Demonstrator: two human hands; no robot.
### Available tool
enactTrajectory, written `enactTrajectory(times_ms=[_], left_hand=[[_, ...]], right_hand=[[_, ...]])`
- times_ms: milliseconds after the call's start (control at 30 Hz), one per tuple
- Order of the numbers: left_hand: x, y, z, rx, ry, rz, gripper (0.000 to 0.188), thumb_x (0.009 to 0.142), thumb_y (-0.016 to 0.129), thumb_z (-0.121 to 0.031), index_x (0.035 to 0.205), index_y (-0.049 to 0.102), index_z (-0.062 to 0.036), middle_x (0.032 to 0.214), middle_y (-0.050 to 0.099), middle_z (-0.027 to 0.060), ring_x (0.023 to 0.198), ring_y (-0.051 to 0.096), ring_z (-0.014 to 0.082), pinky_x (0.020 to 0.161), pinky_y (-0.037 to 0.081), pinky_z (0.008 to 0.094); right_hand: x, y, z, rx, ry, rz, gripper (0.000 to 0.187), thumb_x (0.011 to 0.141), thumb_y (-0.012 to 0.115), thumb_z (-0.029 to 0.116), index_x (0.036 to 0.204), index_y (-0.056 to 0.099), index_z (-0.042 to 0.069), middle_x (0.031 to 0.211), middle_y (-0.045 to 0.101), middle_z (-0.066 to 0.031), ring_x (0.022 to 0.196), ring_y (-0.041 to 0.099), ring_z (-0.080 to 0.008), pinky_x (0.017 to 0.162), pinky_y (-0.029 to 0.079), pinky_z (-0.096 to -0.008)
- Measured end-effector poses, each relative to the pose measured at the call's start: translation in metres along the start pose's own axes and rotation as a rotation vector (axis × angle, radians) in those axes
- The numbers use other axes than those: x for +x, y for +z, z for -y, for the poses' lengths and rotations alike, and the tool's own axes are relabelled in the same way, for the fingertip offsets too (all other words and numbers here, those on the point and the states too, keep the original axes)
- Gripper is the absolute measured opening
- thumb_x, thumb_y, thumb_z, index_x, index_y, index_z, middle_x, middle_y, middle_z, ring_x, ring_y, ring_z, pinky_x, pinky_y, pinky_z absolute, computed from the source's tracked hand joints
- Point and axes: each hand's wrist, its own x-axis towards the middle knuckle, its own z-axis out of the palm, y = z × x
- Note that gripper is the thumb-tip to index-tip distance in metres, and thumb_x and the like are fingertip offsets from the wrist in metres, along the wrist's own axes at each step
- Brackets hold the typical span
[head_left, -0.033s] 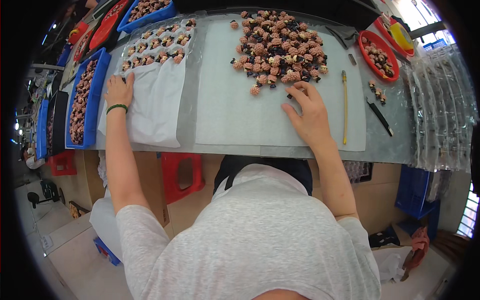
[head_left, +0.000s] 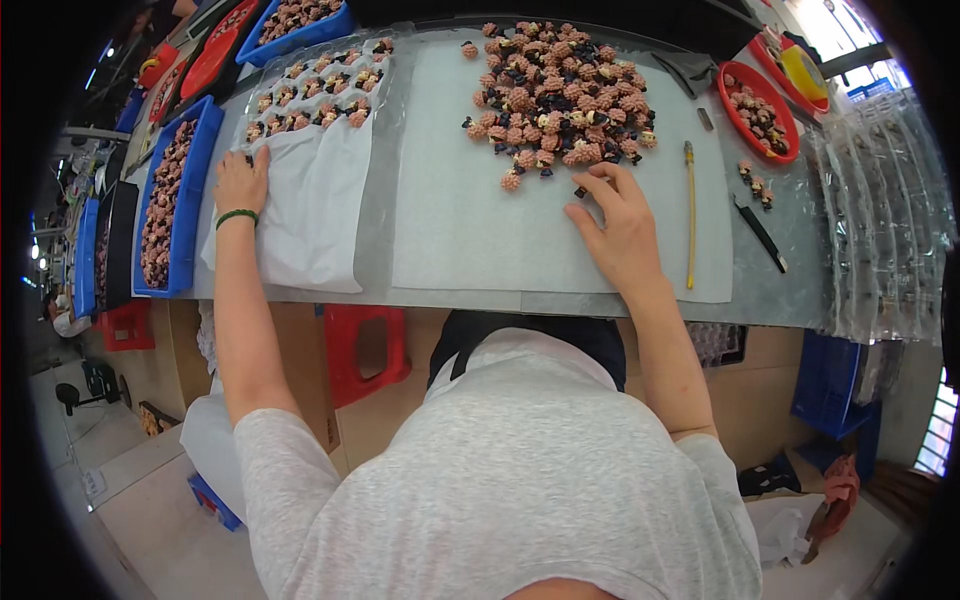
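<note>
On the left, my left hand [head_left: 240, 186] lies palm down on white tissue paper [head_left: 310, 210] over a clear tray, fingers stretched and thumb apart. A small dark piece [head_left: 249, 159] shows between its thumb and forefinger. Rows of small figurines [head_left: 330, 84] with pink knobbly tops and dark bases fill the tray's far part. My right hand [head_left: 618, 222] is at the near edge of a large heap of similar figurines [head_left: 560, 95] on a white sheet [head_left: 470, 240]. Its fingers are curled, the thumb standing apart. A small dark piece [head_left: 580, 192] touches the fingertips; the rest of it is hidden.
A blue bin [head_left: 205, 150] of figurines stands at the left, another blue bin [head_left: 347, 20] behind it. To the right lie a yellow rod [head_left: 690, 220], black tweezers [head_left: 762, 236], a red bowl [head_left: 791, 142] of figurines and stacked clear trays [head_left: 880, 220]. A red stool [head_left: 345, 375] is below the table.
</note>
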Motion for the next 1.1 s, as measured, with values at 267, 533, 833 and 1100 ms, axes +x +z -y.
enactTrajectory(times_ms=[267,533,833,1100], left_hand=[[-0.027,-0.044,-0.027,0.142,-0.006,-0.176,0.058,0.087,0.03,-0.047,0.123,0.039,-0.0033,0.131,0.033,0.015,0.121,0.031,0.0258,0.093,0.028,0.0498],[-0.163,-0.119,-0.187,-1.65,0.435,0.579,0.023,0.083,0.056,-0.018,0.101,0.06,-0.0032,0.082,0.061,-0.0002,0.07,0.052,0.0044,0.059,0.04,0.0178],[-0.21,-0.094,-0.231,-2.044,0.171,0.742,0.019,0.077,0.063,-0.01,0.094,0.062,-0.0005,0.083,0.062,0.0036,0.072,0.054,0.0073,0.064,0.044,0.0204],[-0.212,-0.092,-0.23,-2.354,-0.064,1.022,0.024,0.082,0.055,-0.006,0.103,0.055,0.0042,0.097,0.059,0.01,0.088,0.056,0.0143,0.081,0.045,0.027]], right_hand=[[-0.002,-0.003,0.003,0.167,0.063,-0.04,0.025,0.07,0.061,0.0,0.094,0.058,0.003,0.095,0.056,-0.007,0.076,0.057,-0.0158,0.059,0.046,-0.0239],[-0.005,-0.009,0.039,0.521,0.039,-0.075,0.043,0.069,0.062,-0.004,0.11,0.051,0.003,0.094,0.059,-0.0058,0.08,0.055,-0.0124,0.064,0.045,-0.0223],[-0.024,0.003,0.042,0.906,0.355,-0.054,0.042,0.072,0.064,-0.002,0.11,0.049,0.0,0.094,0.056,-0.0095,0.084,0.056,-0.0157,0.071,0.048,-0.0251],[-0.025,0.011,0.044,0.812,0.171,-0.197,0.035,0.071,0.064,-0.007,0.103,0.05,-0.003,0.091,0.057,-0.0105,0.082,0.057,-0.015,0.074,0.048,-0.0256]])
